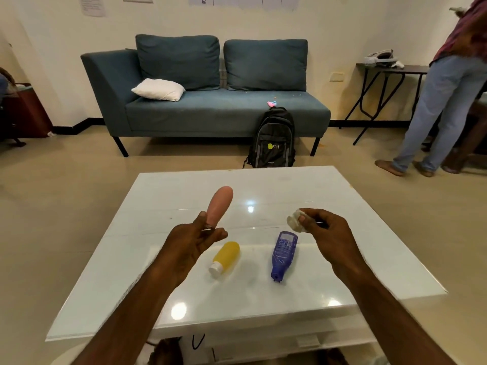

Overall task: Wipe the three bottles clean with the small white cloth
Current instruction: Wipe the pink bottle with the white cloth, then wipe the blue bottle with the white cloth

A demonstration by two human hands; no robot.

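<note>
My left hand grips a pink bottle by its lower end and holds it up above the white table, tilted away from me. My right hand pinches a small white cloth, bunched at the fingertips, apart from the pink bottle. A yellow bottle with a white cap lies on its side on the table below my left hand. A blue bottle lies on its side below the cloth, cap toward me.
Beyond the table a black backpack leans on a teal sofa with a white pillow. A person in jeans stands at the right by a dark side table.
</note>
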